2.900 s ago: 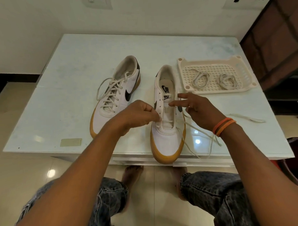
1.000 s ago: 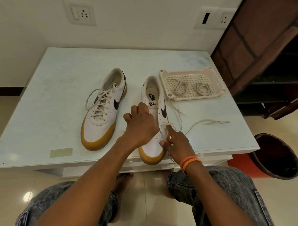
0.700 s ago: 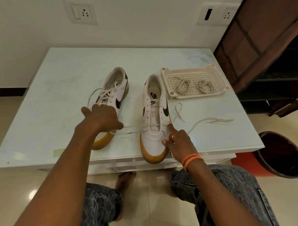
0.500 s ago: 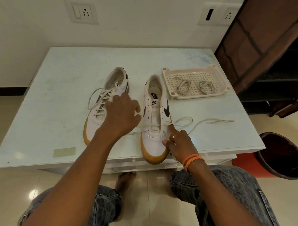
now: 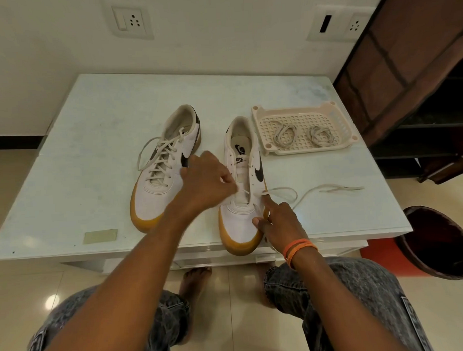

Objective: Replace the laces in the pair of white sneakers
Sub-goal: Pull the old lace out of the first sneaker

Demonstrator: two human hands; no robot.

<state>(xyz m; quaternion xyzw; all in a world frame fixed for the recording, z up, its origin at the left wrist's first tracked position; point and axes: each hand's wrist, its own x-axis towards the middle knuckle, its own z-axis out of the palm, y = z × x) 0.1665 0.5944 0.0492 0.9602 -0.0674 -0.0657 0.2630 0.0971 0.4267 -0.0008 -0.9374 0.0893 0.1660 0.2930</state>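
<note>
- My left hand [image 5: 206, 180] is over the eyelet area of the right-side sneaker [image 5: 241, 185], fingers curled. It looks pinched on the lace [image 5: 279, 193] near the lower eyelets, though the contact point is mostly hidden behind my knuckles.
- My right hand [image 5: 280, 223] is at the toe side of the same sneaker: index finger straight, its tip pressing the sneaker's right edge just where the lace exits, thumb against the toe box. The other fingers are tucked under, and I can't tell if they hold anything.
- That sneaker sits near the front edge of the worktop [image 5: 91, 155], toe toward me and gum sole slightly overhanging. It is mostly unlaced; only the lowest eyelets carry lace.
- The lace runs out to the right of the sneaker, makes a loose loop, then trails flat across the worktop toward the right edge.
- The left-side sneaker [image 5: 164, 170] is just beside it, fully laced with the ends loose, toe toward me, and neither hand touches it.
- Beige perforated tray [image 5: 337, 123] is behind and to the right of the sneakers, and two coiled laces [image 5: 285, 134] lie in it side by side, apart from each other.
- Small tan tape patch [image 5: 100, 236] is on the worktop's front left.
- Dark bin [image 5: 437, 243] stands on the floor to the right.
</note>
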